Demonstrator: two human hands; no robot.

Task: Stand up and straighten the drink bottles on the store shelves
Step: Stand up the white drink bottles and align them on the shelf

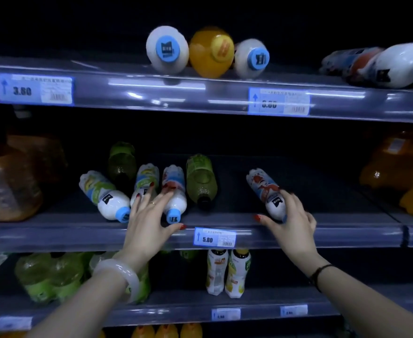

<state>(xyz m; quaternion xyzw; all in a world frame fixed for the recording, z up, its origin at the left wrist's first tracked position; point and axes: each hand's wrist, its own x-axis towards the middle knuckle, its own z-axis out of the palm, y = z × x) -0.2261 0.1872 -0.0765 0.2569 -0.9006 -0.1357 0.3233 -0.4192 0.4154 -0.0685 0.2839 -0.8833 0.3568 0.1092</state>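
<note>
Just now, holding a lone red-label bottle (264, 189) by its cap end with the right grip (291, 215), clamped round it where it lies on its side near the front of the middle shelf (335, 230). Taken at that end, probably, to swing the base down and stand it up. Resting the left grip (149, 215), fingers apart and flat, across two fallen bottles (177, 203) further left, likely to stop them rolling off the lip. Yet to be stood up, by the look: the whole cluster, green bottle (200, 181) included.

Dim, blurry, glare on shelf-edge (151, 90)
</note>
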